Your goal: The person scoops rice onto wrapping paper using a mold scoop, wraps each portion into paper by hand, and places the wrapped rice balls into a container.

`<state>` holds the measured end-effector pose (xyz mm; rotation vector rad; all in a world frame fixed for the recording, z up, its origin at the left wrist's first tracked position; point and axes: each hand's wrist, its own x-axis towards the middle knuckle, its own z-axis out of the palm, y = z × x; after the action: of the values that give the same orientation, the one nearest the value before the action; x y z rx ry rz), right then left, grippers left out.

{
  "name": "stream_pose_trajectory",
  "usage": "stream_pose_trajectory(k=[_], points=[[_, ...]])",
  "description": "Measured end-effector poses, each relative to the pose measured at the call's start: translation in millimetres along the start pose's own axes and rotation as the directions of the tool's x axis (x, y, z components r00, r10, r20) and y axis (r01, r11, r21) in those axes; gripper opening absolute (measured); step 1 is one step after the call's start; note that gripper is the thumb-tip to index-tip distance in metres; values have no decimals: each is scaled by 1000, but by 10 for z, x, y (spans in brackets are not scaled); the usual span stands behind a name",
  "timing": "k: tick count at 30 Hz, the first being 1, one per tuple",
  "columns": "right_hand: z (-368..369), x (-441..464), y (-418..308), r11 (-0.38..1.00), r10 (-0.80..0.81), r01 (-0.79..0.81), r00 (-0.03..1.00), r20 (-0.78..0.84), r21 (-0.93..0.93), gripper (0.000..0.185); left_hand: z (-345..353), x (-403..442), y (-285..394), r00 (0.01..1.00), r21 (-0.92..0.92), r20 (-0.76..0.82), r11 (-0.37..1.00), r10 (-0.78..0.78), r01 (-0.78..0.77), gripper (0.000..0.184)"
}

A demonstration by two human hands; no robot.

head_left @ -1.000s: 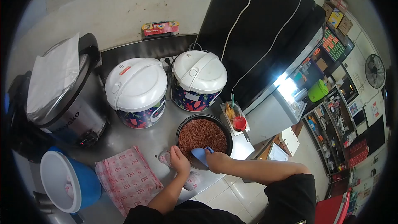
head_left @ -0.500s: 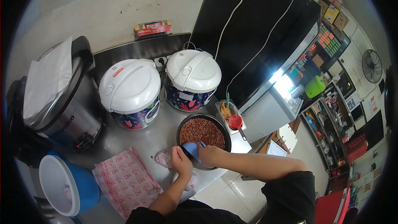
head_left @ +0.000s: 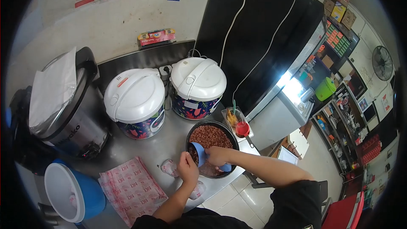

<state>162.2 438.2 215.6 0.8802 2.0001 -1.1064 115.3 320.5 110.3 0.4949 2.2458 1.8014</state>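
A round black pot [head_left: 234, 141] of reddish-brown rice [head_left: 210, 135] stands on the steel table. My right hand [head_left: 218, 156] grips a blue scoop [head_left: 198, 153] over the pot's near left part, with some rice in its bowl. Close beside the scoop is my left hand [head_left: 187, 167], its fingers curled together; what they hold, if anything, is hidden. Two wrapped bundles, one [head_left: 169, 168] left of my left hand and one [head_left: 197, 190] below it, lie on the table. Printed paper sheets [head_left: 131, 188] are stacked further left.
Two white-lidded rice cookers [head_left: 135, 97] [head_left: 198, 80] stand behind the pot, and a large steel cooker [head_left: 80, 123] at the left. A blue bucket [head_left: 91, 191] is at the lower left. Right of the pot sits a tray [head_left: 231, 123] with a red measuring cup [head_left: 242, 129].
The scoop has come up out of the rice and tilted beside my left hand, with rice now showing in it. The whole view has shifted slightly.
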Motion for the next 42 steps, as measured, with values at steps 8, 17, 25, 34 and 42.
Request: stream_pose_trajectory(k=[8, 17, 25, 34, 42], points=[[-203, 160, 923, 720, -58, -84, 982, 181, 689, 24, -128, 301, -483, 998, 18, 66, 1000, 4, -5, 23], [-105, 168, 1157, 481, -154, 198, 978, -140, 854, 39, -578, 504, -404, 948, 73, 317, 996, 20, -45, 18], [137, -14, 881, 446, -209, 346, 937, -280, 826, 34, -2198, -143, -1005, 965, 315, 238, 932, 105, -179, 10], [1771, 403, 73, 1, -685, -216, 711, 158, 976, 47, -3427, -607, -1701, 883, 787, 455, 517, -115, -338, 100], [3292, 707, -1016, 845, -486, 247, 725, -487, -475, 63, -3492, -626, -1847, 929, 776, 366, 570, -59, -270, 126]])
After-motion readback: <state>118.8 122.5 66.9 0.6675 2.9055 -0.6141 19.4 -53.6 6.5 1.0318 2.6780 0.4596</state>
